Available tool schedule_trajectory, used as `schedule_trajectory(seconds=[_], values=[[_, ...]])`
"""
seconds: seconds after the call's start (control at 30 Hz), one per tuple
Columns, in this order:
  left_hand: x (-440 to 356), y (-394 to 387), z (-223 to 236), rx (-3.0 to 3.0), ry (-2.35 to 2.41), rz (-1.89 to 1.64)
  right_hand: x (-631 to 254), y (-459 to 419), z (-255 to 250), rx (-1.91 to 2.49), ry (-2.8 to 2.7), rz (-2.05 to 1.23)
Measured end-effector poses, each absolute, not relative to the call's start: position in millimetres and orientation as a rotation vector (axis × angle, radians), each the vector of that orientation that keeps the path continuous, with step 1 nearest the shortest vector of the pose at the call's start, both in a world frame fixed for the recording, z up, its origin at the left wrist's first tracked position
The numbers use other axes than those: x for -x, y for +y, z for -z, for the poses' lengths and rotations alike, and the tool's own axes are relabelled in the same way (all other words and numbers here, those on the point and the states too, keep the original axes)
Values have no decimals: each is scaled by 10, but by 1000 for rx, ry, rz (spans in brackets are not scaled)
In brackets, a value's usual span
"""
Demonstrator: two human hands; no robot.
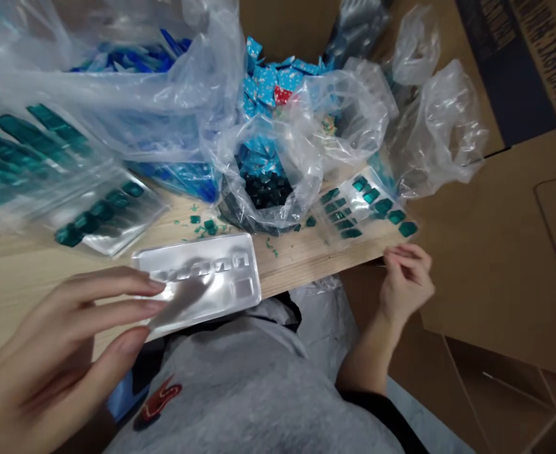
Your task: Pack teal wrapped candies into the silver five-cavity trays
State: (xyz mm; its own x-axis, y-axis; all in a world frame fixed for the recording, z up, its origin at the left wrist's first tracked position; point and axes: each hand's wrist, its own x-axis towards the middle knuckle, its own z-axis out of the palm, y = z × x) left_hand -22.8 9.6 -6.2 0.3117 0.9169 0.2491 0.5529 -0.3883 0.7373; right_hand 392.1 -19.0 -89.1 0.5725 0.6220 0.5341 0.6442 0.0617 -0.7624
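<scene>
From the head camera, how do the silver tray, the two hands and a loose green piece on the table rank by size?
Left hand and silver plastic tray come first, unsure which, since the hand is nearer the camera. Then the right hand, then the loose green piece.

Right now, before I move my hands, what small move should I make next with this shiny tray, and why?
I would probably slide the silver plastic tray further onto the wooden table with your left hand. It seems to sit right at the table's edge, above your lap, so it could tip off.
</scene>
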Motion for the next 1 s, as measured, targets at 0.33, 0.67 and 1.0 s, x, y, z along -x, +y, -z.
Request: schedule_trajectory(seconds=[0.33, 0.67, 1.0], values=[[-60, 182, 41, -2114, 1277, -889, -3831, -18, 1470, 1710, -1241, -108], [0, 180, 133, -2083, 1274, -844, -3845, -93, 1441, 1746, -1364, -147], [-74, 223, 111, -2194, 1276, -865, -3094, 830, 571, 1544, -1861, -187]])
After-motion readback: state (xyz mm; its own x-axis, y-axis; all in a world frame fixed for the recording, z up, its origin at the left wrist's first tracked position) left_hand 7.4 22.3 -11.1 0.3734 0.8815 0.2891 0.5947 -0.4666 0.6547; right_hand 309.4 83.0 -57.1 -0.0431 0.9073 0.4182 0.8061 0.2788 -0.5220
